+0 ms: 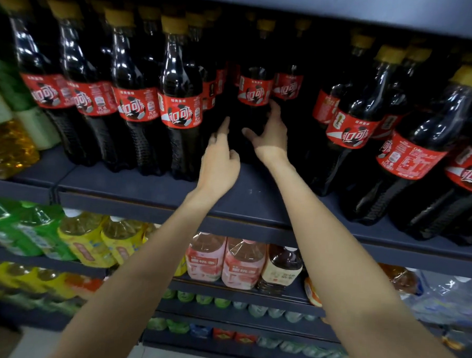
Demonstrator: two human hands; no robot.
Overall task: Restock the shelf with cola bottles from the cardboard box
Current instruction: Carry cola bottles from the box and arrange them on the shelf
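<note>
Large cola bottles with red labels and yellow caps fill the dark shelf (157,194). In the middle gap one cola bottle (254,92) stands set back from the front row. My right hand (270,136) reaches to its lower body, fingers spread and touching its right side. My left hand (220,161) hovers at the bottle's left with the index finger stretched toward it and the other fingers loosely curled. Neither hand grips anything. The cardboard box is out of view.
Front-row cola bottles stand on the left (182,107) and right (349,130) of the gap. Green and yellow bottles (9,150) sit at far left. Lower shelves hold yellow (89,242), pink (206,256) and brown tea bottles (280,271).
</note>
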